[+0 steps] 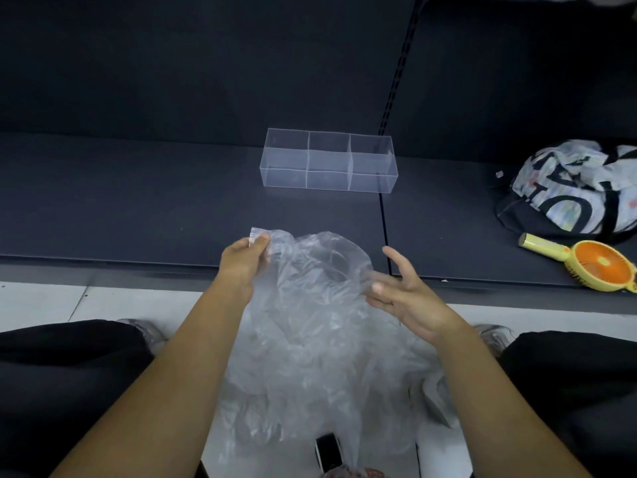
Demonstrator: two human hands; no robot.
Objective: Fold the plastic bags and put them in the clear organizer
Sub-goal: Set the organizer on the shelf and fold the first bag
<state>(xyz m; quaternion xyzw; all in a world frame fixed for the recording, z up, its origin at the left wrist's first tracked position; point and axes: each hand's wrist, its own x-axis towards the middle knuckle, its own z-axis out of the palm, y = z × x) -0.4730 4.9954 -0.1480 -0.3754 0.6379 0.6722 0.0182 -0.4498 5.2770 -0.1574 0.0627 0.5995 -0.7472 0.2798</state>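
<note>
Clear plastic bag (312, 270) is hanging in the air between both hands, crumpled and not folded. Left hand (241, 265) is pinching its top corner, thumb and fingers (260, 242) closing tight on the film. Right hand (408, 298) is spreading wide, fingers (398, 262) straight and gripping nothing, with the bag's edge lying just against the fingertips. Below the fingers, between the forearms, more crumpled plastic (310, 391) is piling on the floor (51, 301); can't tell if it is one bag or several. Clear organizer (286, 177) is sitting beyond the fingers, well apart from them, on a dark shelf (138, 201), its compartments holding nothing. Farther right of the right fingers a yellow and orange handheld fan (599, 263) is lying on the shelf, with a printed bag (579, 188) just behind it. Dark-clad legs (69, 374) are framing both sides.
</note>
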